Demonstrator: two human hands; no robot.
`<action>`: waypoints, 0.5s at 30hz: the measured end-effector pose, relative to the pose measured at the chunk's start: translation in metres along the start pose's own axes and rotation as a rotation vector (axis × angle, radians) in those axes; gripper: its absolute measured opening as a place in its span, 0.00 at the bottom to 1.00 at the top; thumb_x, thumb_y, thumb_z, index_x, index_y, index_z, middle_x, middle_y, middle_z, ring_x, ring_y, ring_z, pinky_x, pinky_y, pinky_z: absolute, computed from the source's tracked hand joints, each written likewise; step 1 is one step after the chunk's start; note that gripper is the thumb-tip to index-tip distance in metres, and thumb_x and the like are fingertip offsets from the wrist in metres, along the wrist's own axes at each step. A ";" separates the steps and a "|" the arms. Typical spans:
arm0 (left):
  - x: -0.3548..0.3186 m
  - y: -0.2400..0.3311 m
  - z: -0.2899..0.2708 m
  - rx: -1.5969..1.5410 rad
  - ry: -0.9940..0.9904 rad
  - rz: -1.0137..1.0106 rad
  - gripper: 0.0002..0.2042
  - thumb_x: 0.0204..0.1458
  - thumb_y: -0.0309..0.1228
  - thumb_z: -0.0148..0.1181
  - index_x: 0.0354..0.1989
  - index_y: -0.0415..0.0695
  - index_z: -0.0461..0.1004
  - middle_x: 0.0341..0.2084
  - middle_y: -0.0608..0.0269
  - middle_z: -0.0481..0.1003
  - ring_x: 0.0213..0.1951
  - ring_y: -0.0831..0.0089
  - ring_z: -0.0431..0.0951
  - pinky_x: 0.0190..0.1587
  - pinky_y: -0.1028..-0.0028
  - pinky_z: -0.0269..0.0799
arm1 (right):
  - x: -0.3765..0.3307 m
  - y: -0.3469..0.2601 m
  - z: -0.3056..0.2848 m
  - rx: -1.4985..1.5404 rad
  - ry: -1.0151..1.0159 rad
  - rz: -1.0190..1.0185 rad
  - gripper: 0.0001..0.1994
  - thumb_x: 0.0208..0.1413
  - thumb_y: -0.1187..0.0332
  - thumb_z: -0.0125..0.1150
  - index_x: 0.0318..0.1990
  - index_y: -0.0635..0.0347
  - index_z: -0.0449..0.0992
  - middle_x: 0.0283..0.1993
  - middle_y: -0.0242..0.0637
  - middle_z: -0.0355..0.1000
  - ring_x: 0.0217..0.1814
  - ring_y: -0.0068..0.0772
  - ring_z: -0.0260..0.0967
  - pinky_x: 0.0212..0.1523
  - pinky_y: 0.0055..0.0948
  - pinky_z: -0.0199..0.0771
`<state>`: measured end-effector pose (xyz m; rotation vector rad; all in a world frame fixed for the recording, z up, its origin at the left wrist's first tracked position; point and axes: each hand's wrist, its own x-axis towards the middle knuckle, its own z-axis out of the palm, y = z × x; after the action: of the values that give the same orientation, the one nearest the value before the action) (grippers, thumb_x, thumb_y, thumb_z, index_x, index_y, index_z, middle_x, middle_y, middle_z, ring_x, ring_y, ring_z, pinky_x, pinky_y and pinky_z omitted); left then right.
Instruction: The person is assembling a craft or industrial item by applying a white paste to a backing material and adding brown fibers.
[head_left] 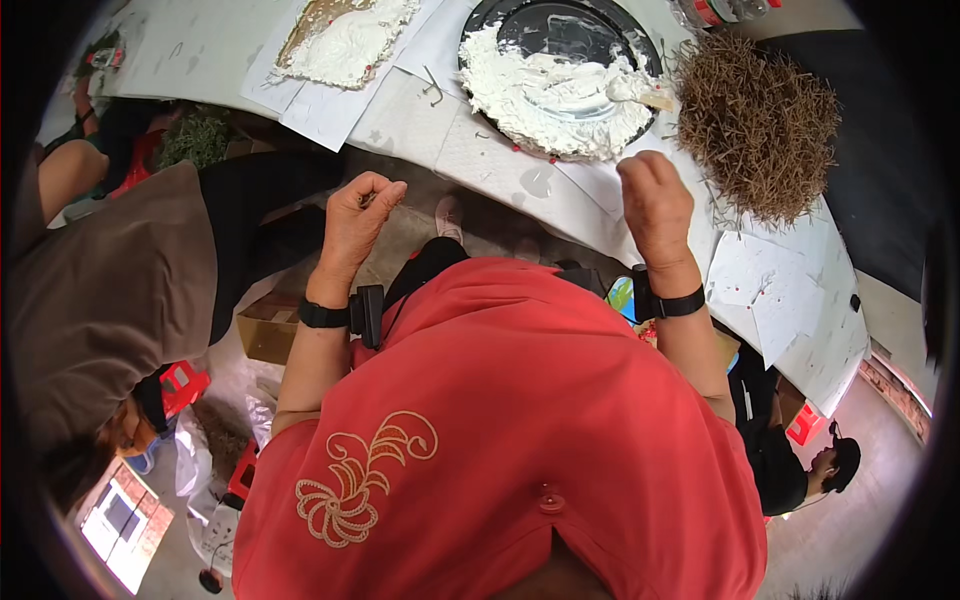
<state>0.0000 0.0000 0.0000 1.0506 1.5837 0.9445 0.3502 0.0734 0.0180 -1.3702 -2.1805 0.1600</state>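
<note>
The left hand (362, 215) is curled, thumb to fingers, and seems to pinch a small dark bit (369, 200). The right hand (657, 208) bends its fingers; I cannot tell how tightly, or if they hold anything. A soft pinch should suit thin bits. Far and left of the right hand is a black tray (535, 18) with white paste (505, 105); brown twigs (757, 125) heap to its right. Mind the near edge of the table (400, 120); the gap between hands gives room.

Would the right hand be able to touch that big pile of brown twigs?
Probably yes: the right hand is close to the pile of brown twigs, just left of it, and nothing seems to stand between them.
</note>
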 end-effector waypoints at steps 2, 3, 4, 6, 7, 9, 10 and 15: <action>0.000 0.001 0.001 0.020 0.003 0.011 0.09 0.52 0.29 0.63 0.23 0.42 0.72 0.18 0.79 0.65 0.23 0.90 0.60 0.25 0.85 0.55 | -0.004 0.003 0.004 -0.081 -0.128 -0.097 0.06 0.48 0.78 0.58 0.33 0.57 0.74 0.34 0.36 0.70 0.35 0.36 0.71 0.32 0.30 0.72; 0.000 0.002 0.001 0.030 0.004 0.016 0.09 0.52 0.29 0.63 0.23 0.42 0.72 0.18 0.79 0.65 0.23 0.90 0.60 0.25 0.85 0.55 | -0.004 0.004 0.005 -0.122 -0.193 -0.145 0.05 0.47 0.78 0.58 0.32 0.57 0.74 0.33 0.35 0.70 0.35 0.36 0.71 0.32 0.30 0.72; 0.001 0.002 0.002 0.032 0.005 0.017 0.09 0.52 0.29 0.63 0.23 0.42 0.72 0.18 0.79 0.65 0.23 0.90 0.60 0.25 0.85 0.55 | -0.004 0.005 0.005 -0.120 -0.191 -0.145 0.05 0.47 0.78 0.58 0.32 0.57 0.74 0.33 0.35 0.70 0.35 0.36 0.71 0.32 0.30 0.72; 0.000 0.001 0.003 0.028 0.001 0.024 0.09 0.52 0.29 0.63 0.23 0.41 0.72 0.18 0.79 0.65 0.23 0.90 0.60 0.25 0.85 0.55 | -0.004 0.004 0.004 -0.092 -0.183 -0.120 0.07 0.46 0.79 0.59 0.33 0.57 0.74 0.34 0.36 0.70 0.34 0.38 0.70 0.31 0.30 0.71; -0.001 0.000 0.002 0.026 -0.001 0.028 0.08 0.52 0.29 0.63 0.23 0.41 0.72 0.18 0.79 0.65 0.23 0.90 0.60 0.25 0.85 0.55 | -0.003 0.003 0.003 -0.078 -0.179 -0.108 0.08 0.45 0.79 0.60 0.33 0.56 0.75 0.34 0.36 0.70 0.34 0.38 0.69 0.31 0.30 0.71; -0.002 0.000 0.000 0.023 -0.003 0.024 0.08 0.52 0.28 0.63 0.23 0.41 0.72 0.18 0.79 0.65 0.23 0.90 0.60 0.25 0.85 0.56 | 0.001 -0.001 -0.002 -0.029 -0.119 -0.101 0.08 0.45 0.80 0.59 0.33 0.57 0.75 0.33 0.36 0.70 0.33 0.39 0.69 0.31 0.30 0.71; -0.003 0.000 0.000 0.017 -0.003 0.024 0.08 0.52 0.28 0.62 0.23 0.41 0.72 0.18 0.78 0.65 0.24 0.89 0.61 0.26 0.85 0.56 | 0.005 -0.003 -0.005 0.019 -0.056 -0.097 0.09 0.44 0.81 0.59 0.33 0.57 0.75 0.32 0.36 0.70 0.32 0.39 0.69 0.31 0.29 0.71; -0.002 -0.007 -0.001 0.037 0.018 0.134 0.08 0.53 0.29 0.61 0.24 0.42 0.73 0.19 0.77 0.66 0.23 0.89 0.61 0.25 0.84 0.57 | 0.005 0.003 0.001 0.343 0.110 0.061 0.03 0.52 0.76 0.60 0.35 0.60 0.75 0.30 0.29 0.69 0.27 0.24 0.66 0.28 0.22 0.68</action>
<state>-0.0016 -0.0043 -0.0060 1.1893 1.5656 1.0205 0.3503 0.0797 0.0181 -1.2194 -1.9149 0.4495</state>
